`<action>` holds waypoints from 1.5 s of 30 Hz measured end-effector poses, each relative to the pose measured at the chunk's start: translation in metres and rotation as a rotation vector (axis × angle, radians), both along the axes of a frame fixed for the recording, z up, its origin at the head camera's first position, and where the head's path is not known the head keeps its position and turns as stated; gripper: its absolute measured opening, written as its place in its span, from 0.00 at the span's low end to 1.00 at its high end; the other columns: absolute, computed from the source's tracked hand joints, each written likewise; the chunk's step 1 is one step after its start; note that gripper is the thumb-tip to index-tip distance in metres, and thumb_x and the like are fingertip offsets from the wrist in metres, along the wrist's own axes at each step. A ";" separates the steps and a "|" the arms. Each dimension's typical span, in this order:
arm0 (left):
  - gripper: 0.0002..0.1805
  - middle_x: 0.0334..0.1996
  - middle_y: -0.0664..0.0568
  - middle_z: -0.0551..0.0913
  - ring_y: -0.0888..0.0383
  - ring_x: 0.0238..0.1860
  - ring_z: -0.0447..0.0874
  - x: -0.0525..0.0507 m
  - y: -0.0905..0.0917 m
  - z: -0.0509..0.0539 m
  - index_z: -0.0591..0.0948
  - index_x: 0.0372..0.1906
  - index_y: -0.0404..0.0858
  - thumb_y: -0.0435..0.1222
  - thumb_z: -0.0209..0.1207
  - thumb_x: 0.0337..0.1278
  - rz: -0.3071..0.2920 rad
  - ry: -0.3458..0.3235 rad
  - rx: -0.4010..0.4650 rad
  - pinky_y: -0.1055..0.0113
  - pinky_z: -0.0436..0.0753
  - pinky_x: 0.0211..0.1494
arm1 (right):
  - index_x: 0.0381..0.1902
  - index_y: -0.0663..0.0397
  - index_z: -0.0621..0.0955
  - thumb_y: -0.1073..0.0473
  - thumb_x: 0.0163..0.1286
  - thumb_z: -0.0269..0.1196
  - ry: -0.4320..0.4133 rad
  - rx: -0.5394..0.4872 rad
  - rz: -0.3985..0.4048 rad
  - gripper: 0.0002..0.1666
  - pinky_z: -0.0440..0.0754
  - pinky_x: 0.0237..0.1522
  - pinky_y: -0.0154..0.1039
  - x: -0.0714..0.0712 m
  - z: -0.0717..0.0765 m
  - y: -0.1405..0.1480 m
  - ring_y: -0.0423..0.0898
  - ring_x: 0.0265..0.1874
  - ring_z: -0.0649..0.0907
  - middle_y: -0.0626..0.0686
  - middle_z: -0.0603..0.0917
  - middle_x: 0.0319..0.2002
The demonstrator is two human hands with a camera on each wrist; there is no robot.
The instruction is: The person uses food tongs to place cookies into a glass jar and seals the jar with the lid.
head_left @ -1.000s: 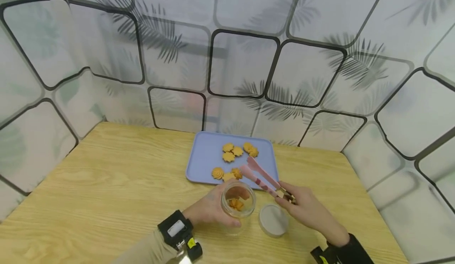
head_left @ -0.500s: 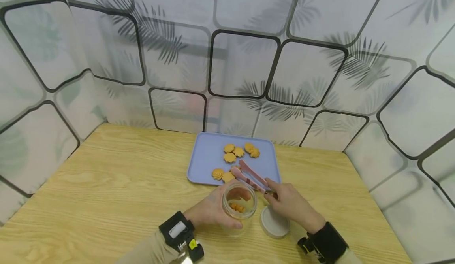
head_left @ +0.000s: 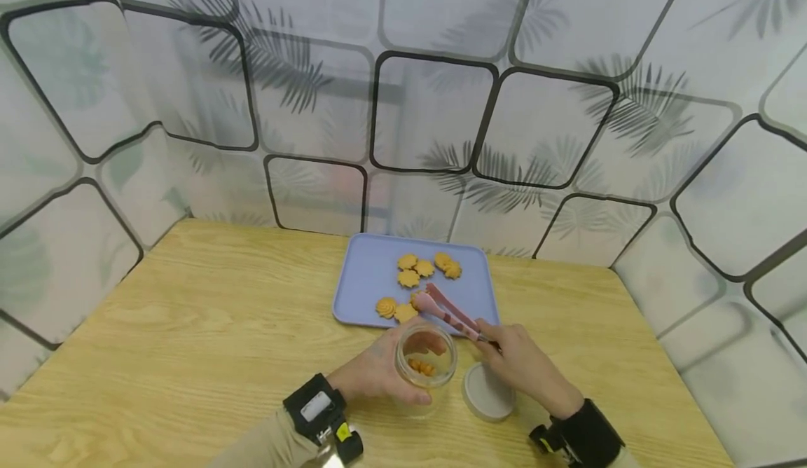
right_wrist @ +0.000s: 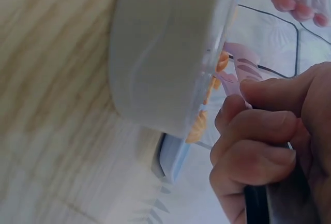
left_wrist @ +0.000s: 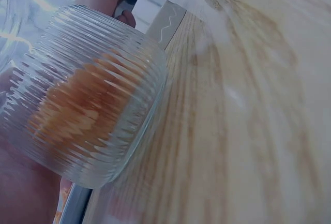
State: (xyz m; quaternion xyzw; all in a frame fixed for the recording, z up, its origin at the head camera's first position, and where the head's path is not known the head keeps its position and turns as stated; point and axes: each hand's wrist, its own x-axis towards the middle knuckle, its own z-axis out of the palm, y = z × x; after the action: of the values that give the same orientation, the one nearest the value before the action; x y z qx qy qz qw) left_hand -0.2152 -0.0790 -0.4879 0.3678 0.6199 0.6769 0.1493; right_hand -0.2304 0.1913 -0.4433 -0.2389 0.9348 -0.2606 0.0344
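Observation:
My left hand (head_left: 377, 375) grips a clear ribbed glass jar (left_wrist: 88, 94), its open mouth facing up toward the head camera. Several orange-brown cookies (head_left: 421, 368) lie at the jar's bottom. In my right hand (head_left: 529, 368) is a pair of pink tongs (head_left: 450, 314), reaching over the blue tray (head_left: 361, 279). The tong tips are at a cookie (head_left: 414, 298) in the tray's front group and partly hide it; whether they pinch it I cannot tell. Beside that cookie lie a swirled cookie (head_left: 386, 307) and a flower-shaped cookie (head_left: 405, 313).
A round whitish lid (head_left: 488, 392) lies on the wooden table (head_left: 239, 314), right of the jar and just below my right hand. More cookies (head_left: 408, 278) sit toward the tray's back. A patterned curtain (head_left: 315, 195) stands behind the table and along both sides.
My right hand has moved left, bringing the tongs to the front group of cookies. The tong tips have drawn closer together. My left hand and the jar have stayed nearly still.

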 end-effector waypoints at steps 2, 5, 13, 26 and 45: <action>0.41 0.61 0.34 0.76 0.51 0.63 0.77 0.000 0.000 0.000 0.71 0.67 0.42 0.39 0.77 0.45 -0.004 0.015 0.012 0.47 0.74 0.71 | 0.64 0.69 0.78 0.63 0.75 0.61 -0.007 -0.009 -0.010 0.23 0.63 0.19 0.29 0.002 0.002 0.002 0.33 0.16 0.65 0.46 0.76 0.23; 0.41 0.60 0.34 0.77 0.48 0.63 0.77 -0.001 0.000 0.000 0.71 0.67 0.41 0.37 0.77 0.46 -0.011 0.030 0.029 0.47 0.74 0.71 | 0.66 0.70 0.76 0.63 0.75 0.61 -0.015 -0.013 -0.020 0.25 0.62 0.18 0.29 0.005 0.006 0.006 0.33 0.15 0.63 0.45 0.75 0.21; 0.41 0.60 0.32 0.76 0.45 0.62 0.76 -0.001 0.001 0.000 0.71 0.66 0.40 0.35 0.77 0.45 -0.021 0.030 0.045 0.49 0.75 0.70 | 0.68 0.70 0.73 0.58 0.78 0.58 -0.066 -0.093 -0.024 0.27 0.61 0.18 0.29 0.019 0.023 0.015 0.32 0.14 0.60 0.41 0.65 0.17; 0.47 0.63 0.36 0.76 0.46 0.65 0.76 0.003 0.003 0.001 0.68 0.71 0.44 0.35 0.78 0.42 0.008 -0.046 -0.021 0.54 0.74 0.73 | 0.71 0.72 0.70 0.68 0.78 0.55 -0.261 -0.428 0.204 0.26 0.69 0.11 0.30 0.078 0.051 0.054 0.36 0.10 0.65 0.44 0.76 0.22; 0.43 0.62 0.46 0.77 0.53 0.64 0.77 0.001 0.000 0.001 0.69 0.68 0.41 0.30 0.75 0.44 -0.031 0.016 0.045 0.59 0.75 0.71 | 0.70 0.65 0.74 0.70 0.73 0.60 -0.094 -0.339 0.343 0.28 0.72 0.18 0.25 0.080 0.044 0.050 0.23 0.19 0.68 0.39 0.80 0.29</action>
State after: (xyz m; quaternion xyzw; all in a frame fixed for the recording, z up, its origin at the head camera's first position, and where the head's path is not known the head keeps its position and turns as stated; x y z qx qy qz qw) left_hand -0.2147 -0.0790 -0.4869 0.3861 0.5998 0.6853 0.1467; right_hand -0.1500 0.2413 -0.3997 -0.3841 0.8208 -0.4150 0.0810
